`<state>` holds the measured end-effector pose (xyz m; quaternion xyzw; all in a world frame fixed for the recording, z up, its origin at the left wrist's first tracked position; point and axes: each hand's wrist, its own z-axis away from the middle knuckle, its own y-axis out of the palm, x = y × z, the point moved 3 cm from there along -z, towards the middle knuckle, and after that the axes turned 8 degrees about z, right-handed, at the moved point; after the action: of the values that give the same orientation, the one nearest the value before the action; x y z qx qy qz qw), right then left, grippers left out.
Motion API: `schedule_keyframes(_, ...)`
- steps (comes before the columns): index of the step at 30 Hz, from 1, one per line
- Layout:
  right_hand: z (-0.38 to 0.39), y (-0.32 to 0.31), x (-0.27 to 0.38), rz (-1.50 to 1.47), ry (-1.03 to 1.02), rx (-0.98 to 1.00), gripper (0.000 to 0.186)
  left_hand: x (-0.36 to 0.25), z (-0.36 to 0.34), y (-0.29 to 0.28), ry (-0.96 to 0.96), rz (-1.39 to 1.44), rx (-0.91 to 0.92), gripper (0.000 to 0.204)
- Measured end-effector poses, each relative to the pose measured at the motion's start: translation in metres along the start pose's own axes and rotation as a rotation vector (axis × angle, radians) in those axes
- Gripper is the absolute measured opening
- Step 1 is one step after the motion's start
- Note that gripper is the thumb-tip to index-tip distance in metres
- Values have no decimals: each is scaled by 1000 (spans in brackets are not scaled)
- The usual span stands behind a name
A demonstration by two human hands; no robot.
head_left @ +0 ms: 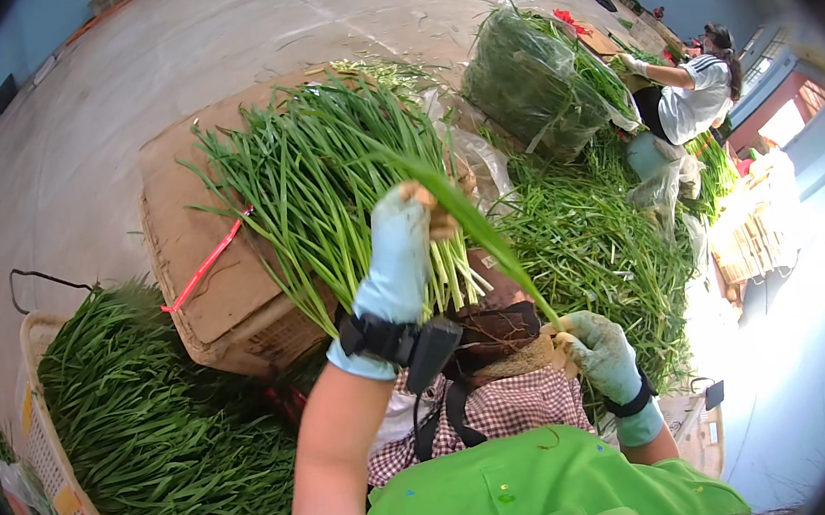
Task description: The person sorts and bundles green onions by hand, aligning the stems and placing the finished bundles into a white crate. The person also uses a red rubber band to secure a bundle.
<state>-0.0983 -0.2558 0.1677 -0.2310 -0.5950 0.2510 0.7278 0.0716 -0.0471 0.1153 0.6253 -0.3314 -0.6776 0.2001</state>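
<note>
My left hand (400, 254), in a dirty light-blue glove with a black strapped device at the wrist, is raised over a heap of long green leafy stalks (323, 166) with pale stems. Its fingers are curled, and what they hold, if anything, is hidden. In my right hand (598, 347), gloved alike, the pale base of a single long green leafy stalk (491, 239) is pinched. That stalk slants up and left, passing close by my left fingers. The heap lies on a brown cardboard sheet (194, 230) over a crate.
A pale plastic crate (54, 436) full of greens stands at the left. Loose leaves (593, 249) pile up at the right, below a plastic-wrapped bundle (535, 79). A red-pink strap (207, 264) lies on the cardboard. Another person (696, 87) sits working at the far right.
</note>
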Motion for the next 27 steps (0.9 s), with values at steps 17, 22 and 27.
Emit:
schedule_keyframes(17,-129,125,69,-838,-63,851,39,-167,115,-144,87,-890,-277,24)
schedule_keyframes(22,-130,167,30,-622,84,913,43,-18,160,-189,-305,-399,-325,52)
schedule_keyframes(27,-122,145,26,437,-284,463,40,57,129,-197,-171,-16,-456,61)
